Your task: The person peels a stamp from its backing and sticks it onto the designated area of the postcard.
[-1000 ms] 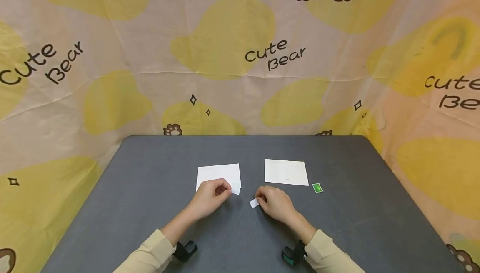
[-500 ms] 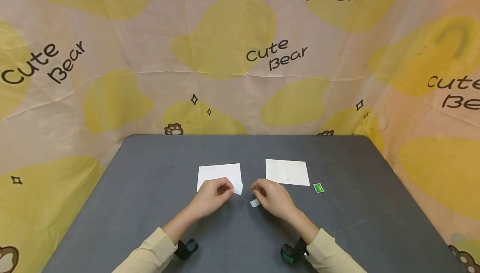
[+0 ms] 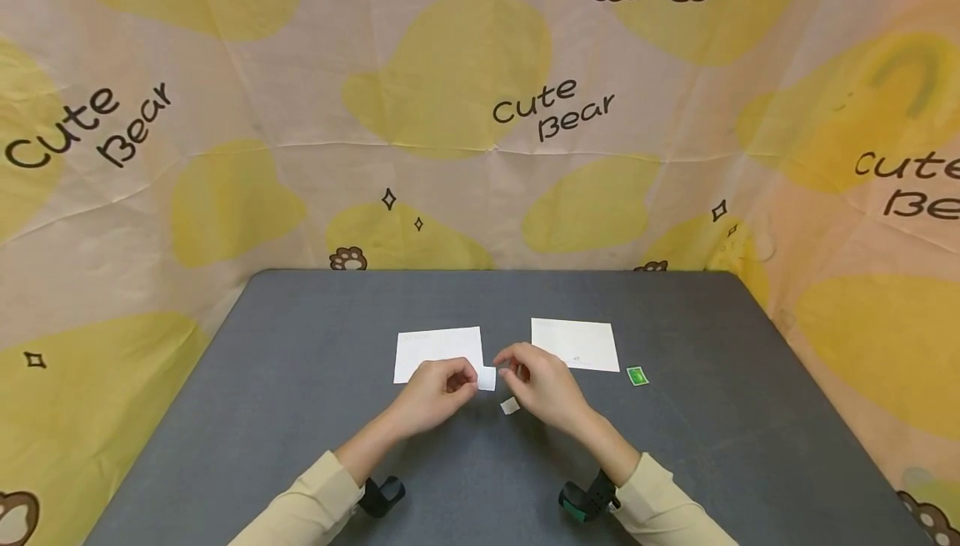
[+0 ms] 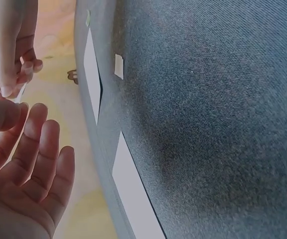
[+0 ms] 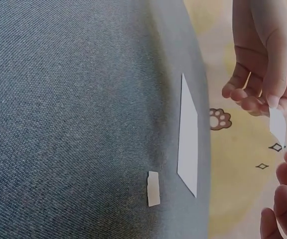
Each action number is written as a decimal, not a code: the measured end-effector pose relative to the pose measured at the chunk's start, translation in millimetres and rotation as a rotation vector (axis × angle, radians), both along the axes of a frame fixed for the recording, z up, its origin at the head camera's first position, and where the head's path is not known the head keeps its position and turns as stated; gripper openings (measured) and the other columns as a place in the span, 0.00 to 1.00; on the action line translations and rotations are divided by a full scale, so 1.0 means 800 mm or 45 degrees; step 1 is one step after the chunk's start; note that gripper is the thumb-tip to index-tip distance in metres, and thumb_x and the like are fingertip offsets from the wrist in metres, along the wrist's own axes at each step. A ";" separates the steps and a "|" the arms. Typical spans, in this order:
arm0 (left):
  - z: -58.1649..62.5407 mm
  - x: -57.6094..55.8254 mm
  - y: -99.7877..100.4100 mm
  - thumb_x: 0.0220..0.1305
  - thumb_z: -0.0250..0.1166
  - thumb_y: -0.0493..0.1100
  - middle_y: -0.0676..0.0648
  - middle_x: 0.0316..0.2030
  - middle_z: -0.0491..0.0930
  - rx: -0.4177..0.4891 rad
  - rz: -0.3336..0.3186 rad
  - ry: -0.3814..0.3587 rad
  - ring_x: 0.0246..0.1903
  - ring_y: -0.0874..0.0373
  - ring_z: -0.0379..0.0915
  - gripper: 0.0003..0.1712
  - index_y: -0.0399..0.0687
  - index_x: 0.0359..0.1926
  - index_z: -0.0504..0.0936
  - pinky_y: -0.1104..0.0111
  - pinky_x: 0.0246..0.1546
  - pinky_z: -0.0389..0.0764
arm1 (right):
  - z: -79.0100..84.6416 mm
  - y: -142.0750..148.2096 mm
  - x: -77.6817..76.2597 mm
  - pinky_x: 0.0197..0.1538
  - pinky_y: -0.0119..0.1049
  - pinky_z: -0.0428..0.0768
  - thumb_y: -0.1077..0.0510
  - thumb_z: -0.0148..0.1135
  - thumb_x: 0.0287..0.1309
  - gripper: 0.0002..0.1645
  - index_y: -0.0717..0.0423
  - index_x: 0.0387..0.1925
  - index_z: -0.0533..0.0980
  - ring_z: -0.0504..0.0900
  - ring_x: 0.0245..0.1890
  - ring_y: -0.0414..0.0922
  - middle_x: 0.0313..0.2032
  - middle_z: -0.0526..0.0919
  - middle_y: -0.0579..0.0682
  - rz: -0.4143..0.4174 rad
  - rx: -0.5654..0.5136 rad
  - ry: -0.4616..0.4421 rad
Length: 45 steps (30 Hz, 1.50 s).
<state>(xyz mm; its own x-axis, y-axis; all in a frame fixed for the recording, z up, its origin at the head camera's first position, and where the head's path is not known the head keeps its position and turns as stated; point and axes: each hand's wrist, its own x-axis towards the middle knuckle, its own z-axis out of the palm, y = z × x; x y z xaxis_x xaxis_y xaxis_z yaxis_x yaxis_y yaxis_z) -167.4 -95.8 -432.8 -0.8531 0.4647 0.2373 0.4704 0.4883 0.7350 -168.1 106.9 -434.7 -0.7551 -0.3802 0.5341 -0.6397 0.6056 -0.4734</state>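
Observation:
My left hand (image 3: 437, 392) pinches a small white paper square (image 3: 487, 378) between thumb and fingertip, just above the table. In the right wrist view the square (image 5: 278, 126) hangs from those fingertips. My right hand (image 3: 551, 388) is close to the square's right edge, thumb and index finger a little apart; whether they touch the paper I cannot tell. A smaller pale paper piece (image 3: 510, 405) lies on the table below the right fingers. Behind the left hand lies a white sheet (image 3: 438, 346), partly hidden, and behind the right hand another white sheet (image 3: 573, 342).
A small green stamp-like square with a white border (image 3: 637, 376) lies right of the right-hand sheet. The grey table (image 3: 300, 446) has rounded far corners, and a patterned cloth (image 3: 450, 71) hangs behind it. Both wrists wear black bands.
My left hand has shifted slightly right, bringing the white square out past the sheet's edge. My right fingers have lifted from beside the pale piece and moved up and left toward the square.

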 end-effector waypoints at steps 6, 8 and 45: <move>0.001 0.000 0.005 0.54 0.61 0.34 0.57 0.21 0.75 -0.034 -0.065 0.016 0.22 0.69 0.68 0.06 0.50 0.25 0.77 0.77 0.25 0.72 | 0.003 -0.002 0.000 0.26 0.23 0.67 0.66 0.66 0.47 0.10 0.54 0.35 0.80 0.68 0.22 0.34 0.23 0.71 0.39 0.021 -0.009 0.004; 0.001 0.000 0.006 0.54 0.61 0.34 0.57 0.21 0.75 -0.041 -0.088 0.022 0.22 0.70 0.69 0.06 0.49 0.25 0.77 0.76 0.25 0.73 | 0.003 -0.004 0.000 0.26 0.23 0.67 0.65 0.65 0.47 0.11 0.53 0.36 0.81 0.67 0.22 0.34 0.23 0.71 0.39 0.035 -0.007 -0.008; 0.002 -0.009 0.003 0.68 0.52 0.47 0.48 0.23 0.82 0.066 0.080 -0.382 0.24 0.57 0.78 0.20 0.40 0.27 0.82 0.68 0.26 0.76 | -0.010 0.005 0.002 0.33 0.25 0.74 0.64 0.61 0.52 0.06 0.51 0.28 0.73 0.72 0.29 0.34 0.26 0.75 0.40 0.188 -0.043 0.107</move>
<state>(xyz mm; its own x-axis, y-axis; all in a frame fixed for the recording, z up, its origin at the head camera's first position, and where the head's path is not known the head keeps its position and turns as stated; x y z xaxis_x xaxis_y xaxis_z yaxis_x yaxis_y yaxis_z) -174.5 -93.4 -431.0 -0.9154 0.4026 -0.0071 0.1990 0.4677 0.8612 -166.9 111.1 -442.3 -0.6446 -0.4642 0.6075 -0.7587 0.4868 -0.4330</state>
